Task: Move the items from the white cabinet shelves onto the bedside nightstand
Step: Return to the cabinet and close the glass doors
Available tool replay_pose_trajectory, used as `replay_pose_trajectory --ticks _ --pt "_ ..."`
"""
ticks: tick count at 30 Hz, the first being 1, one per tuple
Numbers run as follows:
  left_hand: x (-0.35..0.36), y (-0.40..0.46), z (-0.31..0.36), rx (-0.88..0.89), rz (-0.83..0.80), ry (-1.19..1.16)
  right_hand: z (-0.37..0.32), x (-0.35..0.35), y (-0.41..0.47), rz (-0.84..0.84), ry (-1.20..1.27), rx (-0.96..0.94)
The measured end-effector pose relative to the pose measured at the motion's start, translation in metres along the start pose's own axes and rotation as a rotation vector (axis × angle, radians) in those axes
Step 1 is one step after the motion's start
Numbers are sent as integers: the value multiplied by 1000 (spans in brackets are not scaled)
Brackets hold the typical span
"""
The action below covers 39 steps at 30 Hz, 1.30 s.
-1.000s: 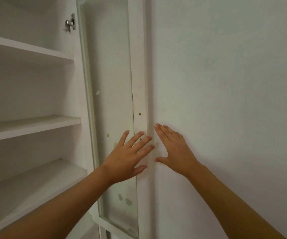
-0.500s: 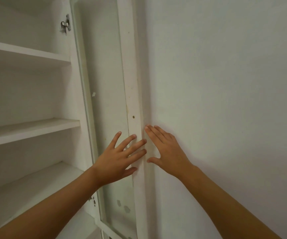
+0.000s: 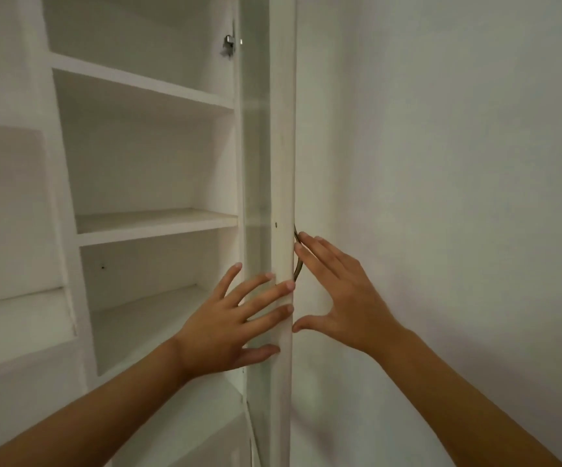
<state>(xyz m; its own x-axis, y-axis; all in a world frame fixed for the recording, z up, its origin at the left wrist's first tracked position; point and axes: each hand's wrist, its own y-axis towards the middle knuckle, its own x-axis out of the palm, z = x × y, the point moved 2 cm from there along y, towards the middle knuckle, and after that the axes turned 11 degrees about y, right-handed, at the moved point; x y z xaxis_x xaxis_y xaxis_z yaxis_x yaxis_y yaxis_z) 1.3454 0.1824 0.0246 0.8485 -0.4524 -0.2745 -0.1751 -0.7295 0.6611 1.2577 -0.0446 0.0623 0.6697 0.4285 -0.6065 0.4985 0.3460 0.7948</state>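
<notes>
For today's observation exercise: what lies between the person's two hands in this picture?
In the head view, the white door's edge stands between the left hand and right hand, with a curved metal handle on its right side.

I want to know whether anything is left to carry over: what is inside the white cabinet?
The white cabinet shows only bare shelves. The left hand and its forearm cover part of the lowest shelf, and the part above the frame is unseen.
</notes>
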Motion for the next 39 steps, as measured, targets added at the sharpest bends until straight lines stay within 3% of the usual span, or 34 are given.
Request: replay_pose_trajectory --ticks 15,26,39 --pt "-40 -97 -60 -110 -94 33 -77 59 61 -9 200 -79" --pt "-59 -153 -107 -155 -172 105 -120 123 118 169 191 -105" --pt "-60 -196 -160 -156 -282 224 -141 192 170 215 220 -89"
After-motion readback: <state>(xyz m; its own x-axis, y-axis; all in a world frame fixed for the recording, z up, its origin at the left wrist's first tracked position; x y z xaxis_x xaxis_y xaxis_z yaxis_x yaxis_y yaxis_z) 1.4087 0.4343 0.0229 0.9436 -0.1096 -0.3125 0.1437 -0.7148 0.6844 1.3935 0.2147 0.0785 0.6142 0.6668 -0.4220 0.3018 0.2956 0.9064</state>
